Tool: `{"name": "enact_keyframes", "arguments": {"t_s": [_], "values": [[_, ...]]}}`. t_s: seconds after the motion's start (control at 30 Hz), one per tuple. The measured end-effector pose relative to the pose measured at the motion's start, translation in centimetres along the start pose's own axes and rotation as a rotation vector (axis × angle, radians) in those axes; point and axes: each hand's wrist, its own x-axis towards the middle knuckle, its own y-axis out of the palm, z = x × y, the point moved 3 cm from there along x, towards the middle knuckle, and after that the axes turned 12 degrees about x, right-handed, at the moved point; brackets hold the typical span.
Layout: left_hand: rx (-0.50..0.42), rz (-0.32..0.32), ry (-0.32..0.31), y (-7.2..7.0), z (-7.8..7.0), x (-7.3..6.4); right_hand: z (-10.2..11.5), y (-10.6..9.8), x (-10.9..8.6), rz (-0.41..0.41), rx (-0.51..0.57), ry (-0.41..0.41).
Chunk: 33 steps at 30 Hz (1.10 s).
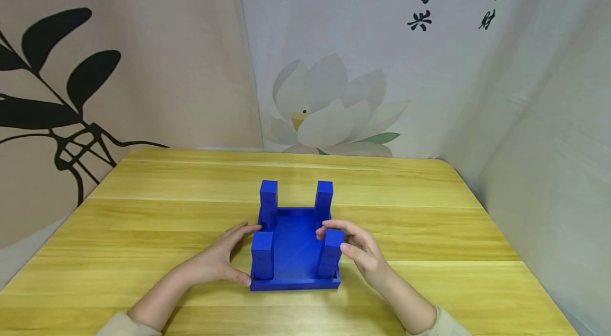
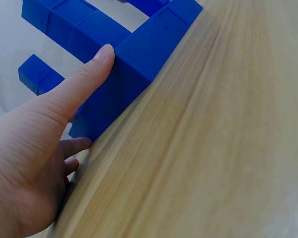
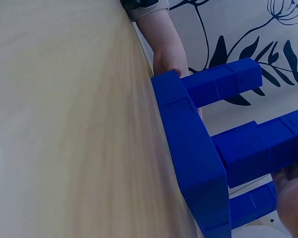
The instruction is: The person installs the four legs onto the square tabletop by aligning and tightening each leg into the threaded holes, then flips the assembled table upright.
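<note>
A blue tray-like base (image 1: 296,256) with a low rim lies on the table. Several square blue posts stand up from its corners, like an upturned small table with its legs. My left hand (image 1: 217,257) holds the base's left side, thumb at the near-left corner and fingers toward the far-left one. In the left wrist view the thumb (image 2: 92,69) lies against the blue wall. My right hand (image 1: 365,251) holds the near-right post (image 1: 330,254), its thumb against the right face and fingers behind. In the right wrist view, part of that hand (image 3: 293,198) shows beside the post (image 3: 263,146).
The wooden table (image 1: 420,209) extends on all sides of the base. Behind it hangs a pale cloth (image 1: 191,60) printed with leaves, a lotus and dark characters. Another cloth stretch (image 1: 549,140) borders the right side.
</note>
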Motion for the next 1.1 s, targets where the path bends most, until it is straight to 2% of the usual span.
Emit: {"name": "enact_keyframes", "arguments": {"t_s": [0.27, 0.57, 0.93, 1.1], "values": [[0.002, 0.000, 0.003, 0.11, 0.09, 0.07, 0.11, -0.08, -0.08, 0.010, 0.031, 0.018], [-0.006, 0.003, -0.013, 0.05, 0.12, 0.01, 0.15, -0.26, -0.16, -0.038, -0.042, 0.042], [0.011, -0.007, 0.009, 0.04, -0.07, -0.02, -0.19, -0.25, -0.09, -0.077, 0.009, 0.060], [0.002, -0.003, 0.012, 0.04, -0.08, 0.00, -0.34, 0.04, -0.15, -0.119, 0.059, 0.104]]}}
